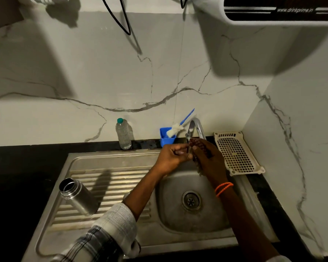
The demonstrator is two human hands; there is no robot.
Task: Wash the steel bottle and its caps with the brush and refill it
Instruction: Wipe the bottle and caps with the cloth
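Both hands meet under the tap (pixel 194 127): the left hand (pixel 171 156) is curled and the right hand (pixel 206 157) seems to hold something small, perhaps a cap being rinsed, so next probably comes the brush (pixel 175 130) for the open steel bottle (pixel 77 195).

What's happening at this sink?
A person is standing at a steel sink with both hands under the tap. The left hand and right hand are close together and seem to hold something small between them, but it is too dark to tell what. The steel bottle stands open on the draining board, untouched. The brush sits in a blue cup behind the sink, beside a clear plastic bottle.
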